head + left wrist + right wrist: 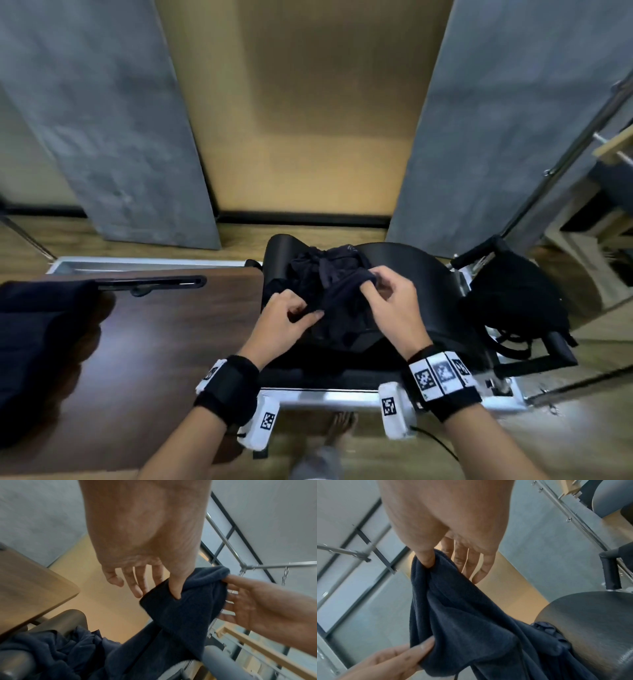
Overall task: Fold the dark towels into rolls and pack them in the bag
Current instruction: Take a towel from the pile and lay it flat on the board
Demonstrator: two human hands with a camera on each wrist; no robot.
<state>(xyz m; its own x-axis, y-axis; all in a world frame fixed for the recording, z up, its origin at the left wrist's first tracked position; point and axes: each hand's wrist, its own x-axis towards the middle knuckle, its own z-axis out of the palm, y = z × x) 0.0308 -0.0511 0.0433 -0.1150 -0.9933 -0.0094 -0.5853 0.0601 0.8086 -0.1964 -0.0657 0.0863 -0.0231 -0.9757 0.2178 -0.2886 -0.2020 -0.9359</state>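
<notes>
Head view shows a person leaning over a black padded barrel (421, 274), both hands working one dark towel (337, 294) out of a crumpled heap that lies draped over the curved top. The left hand (284, 322) pinches an edge of the towel between thumb and forefinger, the other fingers loose; the right hand (390, 305) pinches a neighbouring stretch of the same edge, likewise with its spare fingers fanned out. Held so, close together along one hem, they look to be hunting for a corner so the cloth can be shaken flat before rolling. The towel is navy terry, soft and nubbly, hanging in heavy folds; the barrel under it is smooth, slightly shiny vinyl. A glossy dark wooden table (154, 342) stands just to the left with more dark cloth (37, 342) at its far edge. A limp black bag (513, 298) slumps to the right, its straps trailing, not yet being filled
</notes>
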